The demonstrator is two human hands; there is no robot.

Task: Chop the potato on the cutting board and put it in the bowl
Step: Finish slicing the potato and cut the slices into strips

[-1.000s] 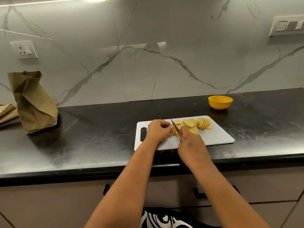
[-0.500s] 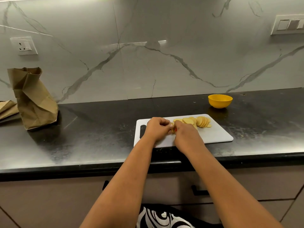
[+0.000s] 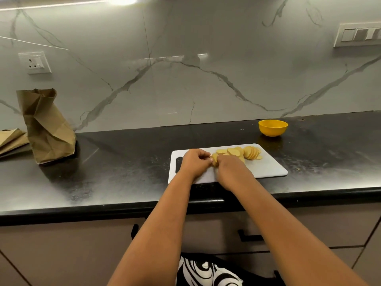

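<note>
While I watch from afar, I count one black counter, two paper bags, one white cutting board, one yellow bowl. Pale yellow potato slices fan across the board; left hand pinches the uncut end. Right hand is curled, its contents hidden.

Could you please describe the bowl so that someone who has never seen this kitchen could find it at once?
Start at the black countertop below the marble wall. Behind the far right corner of the white cutting board stands a small bowl, apart from the board. It is the only bright yellow dish there, and no potato slices show in it.
</note>
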